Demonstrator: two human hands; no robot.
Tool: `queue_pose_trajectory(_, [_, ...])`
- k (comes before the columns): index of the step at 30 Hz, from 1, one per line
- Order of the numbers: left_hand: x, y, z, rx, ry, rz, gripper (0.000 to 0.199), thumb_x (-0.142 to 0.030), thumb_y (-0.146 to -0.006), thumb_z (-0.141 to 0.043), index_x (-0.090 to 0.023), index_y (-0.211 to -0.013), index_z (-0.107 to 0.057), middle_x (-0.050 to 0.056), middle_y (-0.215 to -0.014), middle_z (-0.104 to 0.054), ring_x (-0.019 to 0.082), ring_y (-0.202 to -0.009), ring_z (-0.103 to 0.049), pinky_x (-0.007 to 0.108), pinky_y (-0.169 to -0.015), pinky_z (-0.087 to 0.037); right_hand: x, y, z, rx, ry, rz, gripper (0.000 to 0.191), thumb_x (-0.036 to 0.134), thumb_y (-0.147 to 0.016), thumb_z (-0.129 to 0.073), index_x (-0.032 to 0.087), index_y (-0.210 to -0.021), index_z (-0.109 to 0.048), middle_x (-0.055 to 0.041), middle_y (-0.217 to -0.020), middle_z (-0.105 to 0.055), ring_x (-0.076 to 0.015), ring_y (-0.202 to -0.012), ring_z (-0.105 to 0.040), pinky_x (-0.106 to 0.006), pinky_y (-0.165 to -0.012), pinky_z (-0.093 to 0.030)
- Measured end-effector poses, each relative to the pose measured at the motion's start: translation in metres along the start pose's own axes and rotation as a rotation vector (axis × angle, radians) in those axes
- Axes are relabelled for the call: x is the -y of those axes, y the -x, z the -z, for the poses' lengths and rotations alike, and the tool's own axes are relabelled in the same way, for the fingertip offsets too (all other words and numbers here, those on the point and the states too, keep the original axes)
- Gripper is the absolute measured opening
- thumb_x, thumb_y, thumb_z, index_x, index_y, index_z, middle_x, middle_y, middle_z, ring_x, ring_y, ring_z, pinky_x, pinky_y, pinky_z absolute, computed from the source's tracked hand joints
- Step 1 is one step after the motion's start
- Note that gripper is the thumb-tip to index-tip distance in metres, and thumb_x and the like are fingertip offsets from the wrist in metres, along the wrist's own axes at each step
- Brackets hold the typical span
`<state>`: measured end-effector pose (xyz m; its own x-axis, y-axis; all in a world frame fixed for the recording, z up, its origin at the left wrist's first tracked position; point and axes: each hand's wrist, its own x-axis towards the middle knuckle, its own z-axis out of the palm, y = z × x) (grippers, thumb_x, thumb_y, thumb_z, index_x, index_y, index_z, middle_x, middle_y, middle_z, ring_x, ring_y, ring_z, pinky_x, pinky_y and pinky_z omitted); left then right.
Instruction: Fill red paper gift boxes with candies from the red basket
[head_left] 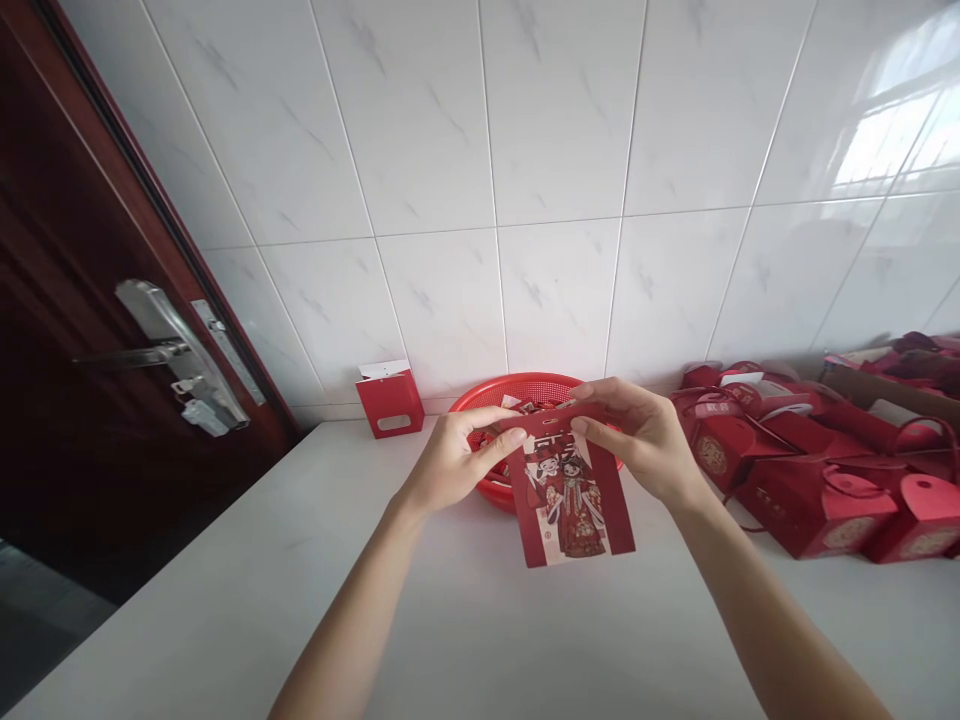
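A flat red gift bag [574, 500], printed with two figures in traditional wedding dress, is held up between my two hands over the white table. My left hand [454, 455] pinches its upper left corner, thumb on the printed face. At the upper right corner, my right hand [637, 440] grips it the same way, its thumb also in front. A small slot shows near the top edge between the thumbs. Behind the bag stands a red plastic basket [487, 392] with small wrapped pieces in it; the bag and hands hide much of it.
A small red box [390, 402] with an oval window and raised top stands by the tiled wall [435, 150]. Several red gift boxes [817, 500] crowd the right side of the white table [315, 560]. A dark door with a metal handle [180, 350] is at left.
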<state>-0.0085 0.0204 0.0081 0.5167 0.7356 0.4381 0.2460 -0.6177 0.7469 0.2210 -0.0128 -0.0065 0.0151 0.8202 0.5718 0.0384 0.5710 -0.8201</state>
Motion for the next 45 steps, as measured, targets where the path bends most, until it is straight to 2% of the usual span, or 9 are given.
queue_pose_trajectory(6, [-0.0023, -0.0004, -0.0024, -0.019, 0.018, -0.040, 0.023, -0.039, -0.093, -0.064, -0.020, -0.094, -0.077, 0.005, -0.103, -0.078, 0.023, -0.097, -0.072, 0.034, -0.087, -0.058, 0.0023, -0.0012, 0.0019, 0.124, 0.068, -0.107, 0.030, 0.038, -0.084, -0.075, 0.020, -0.107, -0.072, -0.0074, -0.097, -0.078, -0.0222, -0.083, -0.073, -0.034, -0.071, -0.060])
queue_pose_trajectory(10, [-0.0009, -0.0003, -0.0028, -0.039, 0.021, -0.046, 0.022, -0.038, -0.092, -0.065, -0.020, -0.091, -0.076, 0.005, -0.097, -0.078, 0.022, -0.092, -0.072, 0.032, -0.082, -0.057, 0.0051, -0.0018, 0.0014, 0.202, 0.075, -0.106, 0.024, 0.041, -0.087, -0.071, 0.018, -0.094, -0.074, -0.0065, -0.088, -0.077, -0.0210, -0.077, -0.072, -0.031, -0.066, -0.059])
queue_pose_trajectory(19, [-0.0049, 0.0014, -0.0051, -0.071, -0.044, -0.072, 0.021, -0.036, -0.092, -0.063, -0.019, -0.092, -0.075, 0.004, -0.091, -0.078, 0.022, -0.088, -0.071, 0.032, -0.082, -0.056, 0.0016, -0.0018, 0.0005, 0.193, 0.083, -0.075, 0.027, 0.043, -0.086, -0.073, 0.017, -0.092, -0.075, -0.0067, -0.085, -0.076, -0.0199, -0.075, -0.070, -0.030, -0.066, -0.057])
queue_pose_trajectory(22, [-0.0052, 0.0009, -0.0059, -0.079, -0.058, -0.047, 0.019, -0.033, -0.091, -0.062, -0.019, -0.088, -0.074, 0.003, -0.087, -0.077, 0.020, -0.083, -0.071, 0.030, -0.076, -0.056, 0.0008, -0.0013, -0.0009, 0.196, 0.090, -0.049, 0.024, 0.041, -0.087, -0.071, 0.018, -0.092, -0.075, -0.0060, -0.086, -0.075, -0.0192, -0.075, -0.070, -0.029, -0.065, -0.057])
queue_pose_trajectory(25, [-0.0050, 0.0002, -0.0068, -0.053, -0.038, -0.023, 0.020, -0.036, -0.091, -0.063, -0.019, -0.090, -0.073, 0.002, -0.081, -0.076, 0.019, -0.075, -0.070, 0.029, -0.069, -0.055, 0.0017, -0.0003, -0.0022, 0.198, 0.127, -0.016, 0.022, 0.040, -0.089, -0.070, 0.018, -0.092, -0.075, -0.0057, -0.086, -0.075, -0.0186, -0.074, -0.070, -0.028, -0.063, -0.056])
queue_pose_trajectory(29, [-0.0050, -0.0003, -0.0073, -0.031, -0.021, -0.045, 0.024, -0.040, -0.092, -0.063, -0.018, -0.087, -0.074, 0.004, -0.081, -0.076, 0.019, -0.075, -0.069, 0.029, -0.070, -0.055, 0.0030, 0.0008, -0.0033, 0.183, 0.149, -0.005, 0.023, 0.041, -0.088, -0.070, 0.019, -0.090, -0.076, -0.0054, -0.084, -0.075, -0.0186, -0.072, -0.069, -0.028, -0.061, -0.055])
queue_pose_trajectory(35, [-0.0050, 0.0001, -0.0069, -0.058, -0.018, -0.065, 0.023, -0.037, -0.091, -0.066, -0.019, -0.080, -0.075, 0.004, -0.079, -0.074, 0.018, -0.074, -0.068, 0.029, -0.070, -0.054, 0.0015, 0.0011, -0.0054, 0.194, 0.118, -0.030, 0.023, 0.042, -0.087, -0.071, 0.019, -0.090, -0.076, -0.0058, -0.085, -0.076, -0.0193, -0.072, -0.069, -0.029, -0.061, -0.057])
queue_pose_trajectory(42, [-0.0038, 0.0006, -0.0079, -0.046, -0.017, -0.066, 0.021, -0.035, -0.090, -0.066, -0.019, -0.080, -0.075, 0.003, -0.077, -0.073, 0.017, -0.072, -0.066, 0.028, -0.068, -0.052, -0.0005, 0.0010, -0.0026, 0.242, 0.065, -0.137, 0.024, 0.041, -0.086, -0.071, 0.018, -0.092, -0.073, -0.0063, -0.087, -0.075, -0.0205, -0.076, -0.069, -0.032, -0.066, -0.057])
queue_pose_trajectory(45, [-0.0028, 0.0004, -0.0084, -0.026, -0.023, -0.059, 0.019, -0.034, -0.090, -0.066, -0.019, -0.083, -0.076, 0.003, -0.079, -0.074, 0.017, -0.074, -0.067, 0.029, -0.070, -0.052, 0.0000, 0.0009, -0.0004, 0.280, 0.108, -0.136, 0.024, 0.041, -0.089, -0.068, 0.018, -0.095, -0.073, -0.0067, -0.091, -0.075, -0.0212, -0.080, -0.069, -0.033, -0.068, -0.056])
